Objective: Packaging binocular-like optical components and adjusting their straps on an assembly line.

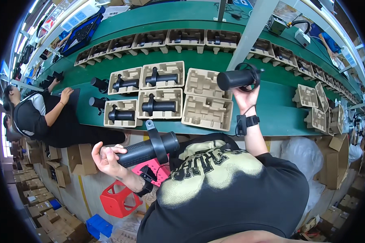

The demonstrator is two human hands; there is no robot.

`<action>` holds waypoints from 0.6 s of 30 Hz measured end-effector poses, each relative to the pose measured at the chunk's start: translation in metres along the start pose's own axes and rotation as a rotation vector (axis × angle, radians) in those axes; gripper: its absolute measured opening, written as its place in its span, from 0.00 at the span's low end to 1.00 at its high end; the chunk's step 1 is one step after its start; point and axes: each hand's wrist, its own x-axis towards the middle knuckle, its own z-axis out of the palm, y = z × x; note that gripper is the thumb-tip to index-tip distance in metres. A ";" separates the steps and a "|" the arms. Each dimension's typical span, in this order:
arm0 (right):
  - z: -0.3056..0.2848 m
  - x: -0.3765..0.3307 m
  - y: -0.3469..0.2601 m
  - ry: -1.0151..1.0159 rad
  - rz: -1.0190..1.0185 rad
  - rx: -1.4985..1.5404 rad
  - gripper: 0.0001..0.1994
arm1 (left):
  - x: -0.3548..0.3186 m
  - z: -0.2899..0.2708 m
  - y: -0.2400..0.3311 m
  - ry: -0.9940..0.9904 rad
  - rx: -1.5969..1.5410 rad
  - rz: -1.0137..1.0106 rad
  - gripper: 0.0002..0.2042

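My left hand is closed around one end of a black cylinder with a dimpled or perforated side and a ring clamp with an eyelet tab. This cylinder is held tilted in front of my chest, off the bench edge. My right hand grips a second black cylinder with a ring bracket, raised over the bench. Below and left of it lie two moulded pulp trays, an upper one and a lower one, with their hollows showing. Further left, several trays each hold a black cylinder.
Two more cylinders stand at the left on the green bench. A row of filled trays runs along the back, behind a grey post. Stacked trays are at right. A co-worker works at left; a red stool is below.
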 end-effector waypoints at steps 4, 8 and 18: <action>0.005 0.016 0.005 -0.030 -0.322 -0.730 0.25 | -0.005 0.003 0.003 0.039 0.074 -0.071 0.13; 0.045 0.013 0.017 -0.516 -0.981 -2.016 0.28 | -0.007 0.003 0.007 0.065 0.108 -0.073 0.11; 0.048 0.048 0.080 -0.470 -1.125 -2.107 0.28 | -0.021 0.003 0.013 0.101 0.196 -0.149 0.07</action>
